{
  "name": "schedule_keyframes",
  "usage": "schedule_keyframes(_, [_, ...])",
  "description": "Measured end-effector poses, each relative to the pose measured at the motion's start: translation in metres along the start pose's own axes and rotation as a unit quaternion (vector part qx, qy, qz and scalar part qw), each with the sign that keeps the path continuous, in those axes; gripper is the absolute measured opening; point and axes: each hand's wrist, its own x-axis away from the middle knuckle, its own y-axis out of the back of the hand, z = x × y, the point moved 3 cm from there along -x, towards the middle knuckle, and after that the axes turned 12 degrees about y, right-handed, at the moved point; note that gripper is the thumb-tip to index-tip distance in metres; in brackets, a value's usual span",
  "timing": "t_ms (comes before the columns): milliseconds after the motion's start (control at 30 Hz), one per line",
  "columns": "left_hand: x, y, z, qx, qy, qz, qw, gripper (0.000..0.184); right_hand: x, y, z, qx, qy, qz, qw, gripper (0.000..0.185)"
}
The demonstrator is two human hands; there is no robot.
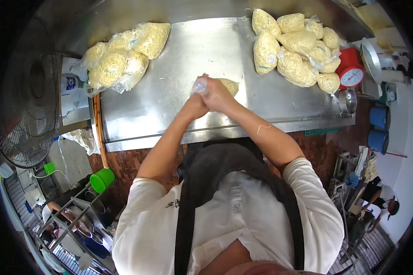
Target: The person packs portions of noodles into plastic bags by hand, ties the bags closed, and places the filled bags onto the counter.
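Note:
Over the middle of the steel table, my left hand (197, 105) and my right hand (217, 94) are close together, both closed around the gathered clear plastic neck of a bag of noodles (230, 85). The bag's pale yellow body lies on the table beyond my right hand, partly covered by it. Crumpled plastic sticks out by my knuckles. My fingers overlap, so their exact grip is partly hidden. A loose noodle strand (263, 129) clings to my right forearm.
Filled noodle bags (119, 62) lie at the table's left; a larger pile of noodle bags (298, 43) lies at the right. Beside it stand a red dial scale (351, 68) and a metal cup (348, 101). A large fan (27, 96) is far left. Other people (382, 200) are in the background.

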Motion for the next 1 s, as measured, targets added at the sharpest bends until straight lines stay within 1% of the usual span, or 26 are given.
schedule_keyframes(33, [-0.001,-0.009,0.004,0.062,0.023,0.027,0.997,0.041,-0.004,0.001,0.019,0.026,0.036,0.013,0.999,0.026])
schedule_keyframes(67, [-0.007,-0.015,0.004,0.125,0.044,0.052,0.990,0.033,-0.007,0.019,0.030,-0.034,0.009,0.082,0.996,0.049])
schedule_keyframes(100, [-0.014,-0.017,0.003,0.242,0.098,0.033,0.965,0.027,0.000,0.035,0.028,-0.003,0.028,0.027,0.999,0.057])
schedule_keyframes(133, [-0.022,-0.019,0.001,0.354,0.151,0.014,0.923,0.022,0.008,0.048,0.024,0.028,0.047,-0.027,0.998,0.066])
schedule_keyframes(167, [-0.030,-0.021,0.000,0.461,0.202,-0.007,0.864,0.021,0.017,0.060,0.018,0.058,0.067,-0.078,0.993,0.076])
schedule_keyframes(200, [-0.033,-0.022,-0.002,0.490,0.261,-0.035,0.831,0.021,0.030,0.053,-0.022,0.131,0.042,0.009,0.990,0.115])
schedule_keyframes(300, [-0.062,-0.054,0.010,0.621,0.329,-0.046,0.710,0.019,0.052,-0.007,-0.053,0.296,-0.007,0.141,0.945,0.116])
schedule_keyframes(333, [-0.071,-0.060,0.016,0.630,0.325,-0.048,0.703,0.016,0.052,-0.019,-0.059,0.317,0.029,0.067,0.946,0.113])
schedule_keyframes(367, [-0.072,-0.068,0.023,0.613,0.359,-0.033,0.703,0.016,0.053,-0.023,-0.071,0.287,0.014,0.049,0.957,0.104])
schedule_keyframes(433, [-0.074,-0.056,0.012,0.577,0.416,-0.004,0.703,0.016,0.043,-0.025,-0.076,0.227,-0.008,0.007,0.974,0.087])
schedule_keyframes(533, [-0.044,-0.021,-0.014,0.573,0.346,0.026,0.742,0.019,0.037,-0.019,-0.086,0.223,-0.014,0.099,0.970,0.043])
schedule_keyframes(600, [0.000,0.014,-0.033,0.614,0.223,-0.049,0.756,0.030,0.038,-0.010,-0.092,0.071,0.033,0.012,0.997,0.020])
schedule_keyframes(633, [0.027,0.007,-0.007,0.632,0.284,-0.006,0.721,0.033,0.037,-0.005,-0.094,-0.004,0.059,-0.036,0.998,0.010])
schedule_keyframes(667, [0.052,-0.008,0.021,0.644,0.342,0.039,0.683,0.038,0.039,-0.003,-0.092,-0.116,-0.045,-0.128,0.984,0.016])
schedule_keyframes(700, [0.079,-0.023,0.030,0.565,0.452,0.113,0.680,0.040,0.043,-0.010,-0.096,-0.207,-0.118,-0.191,0.952,0.019])
schedule_keyframes(733, [0.075,-0.029,0.012,0.598,0.458,0.089,0.652,0.042,0.046,-0.019,-0.100,-0.295,-0.187,-0.248,0.903,0.021])
schedule_keyframes(767, [0.066,-0.033,-0.006,0.629,0.461,0.066,0.622,0.046,0.051,-0.025,-0.105,-0.376,-0.252,-0.302,0.839,0.024])
schedule_keyframes(800, [0.038,-0.009,-0.025,0.652,0.427,0.014,0.626,0.050,0.049,-0.020,-0.083,-0.283,-0.252,-0.185,0.907,0.019])
schedule_keyframes(833, [0.003,0.012,-0.042,0.673,0.392,-0.037,0.626,0.056,0.051,-0.032,-0.084,-0.107,-0.138,-0.151,0.973,0.007])
schedule_keyframes(867, [-0.027,0.037,-0.035,0.714,0.260,0.044,0.649,0.056,0.039,-0.022,-0.045,-0.025,-0.023,-0.121,0.992,0.007])
schedule_keyframes(900, [-0.045,0.063,-0.029,0.737,0.119,0.122,0.655,0.056,0.020,-0.002,0.009,0.058,0.094,-0.088,0.990,0.012])
schedule_keyframes(967, [-0.037,0.071,-0.047,0.596,0.199,0.117,0.770,0.055,-0.001,0.034,0.067,0.215,0.153,-0.103,0.959,0.020])
schedule_keyframes(1000, [-0.031,0.077,-0.056,0.513,0.233,0.111,0.819,0.055,-0.009,0.045,0.087,0.290,0.183,-0.112,0.933,0.025])
